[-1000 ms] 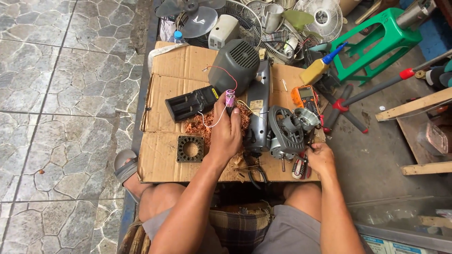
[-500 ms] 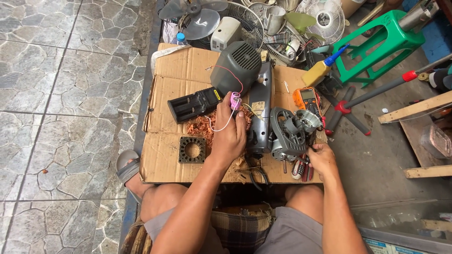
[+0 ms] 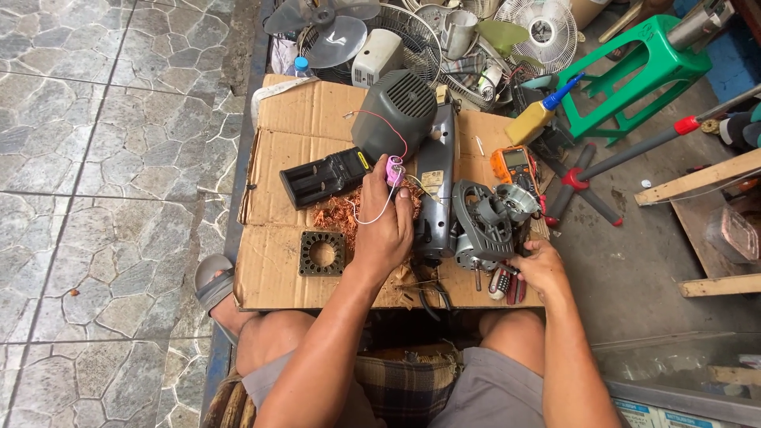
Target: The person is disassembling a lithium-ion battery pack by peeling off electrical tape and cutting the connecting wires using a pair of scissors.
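My left hand pinches the pink capacitor by its wires — I'd judge wiring it to the fan motor comes next — my right hand grips a tool.

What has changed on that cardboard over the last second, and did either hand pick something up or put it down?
Very little. The left hand keeps the small pink cylinder pinched in its fingers, lifted slightly toward the grey motor cover. The right hand stays by the tools beside the grey motor frame. Nothing was picked up or released; the black charger and the stator ring lie unmoved.
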